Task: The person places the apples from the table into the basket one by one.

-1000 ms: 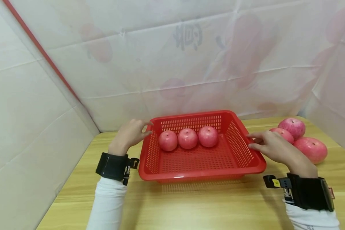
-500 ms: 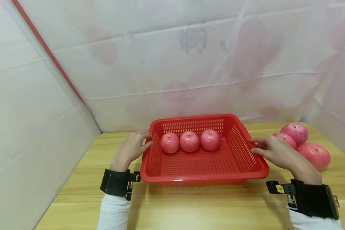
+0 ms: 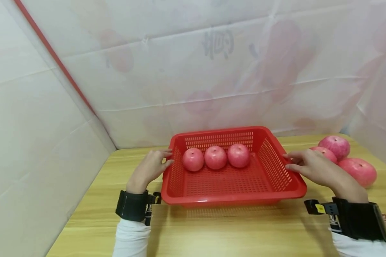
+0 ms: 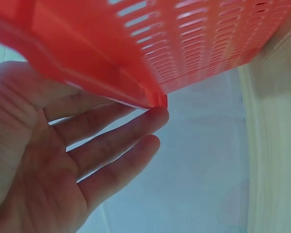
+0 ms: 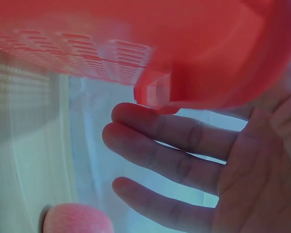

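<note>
A red plastic basket with slotted walls sits in the middle of the head view. Three pink-red apples stand in a row along its back part. At the basket's left rim, my left hand pinches the edge between thumb and fingers; its other fingers stretch out below the rim in the left wrist view. My right hand grips the opposite rim the same way, thumb over the edge. In the right wrist view several fingers lie under that rim, and its thumb is mostly hidden.
Outside the basket, three more apples lie on the wooden table, close to my right hand. One apple shows low in the right wrist view. A pale printed cloth wall stands right behind the basket.
My left hand has lowered from beside the rim's back-left corner onto the left rim and now holds it. The right hand stays at the right rim. The head view has shifted slightly.
</note>
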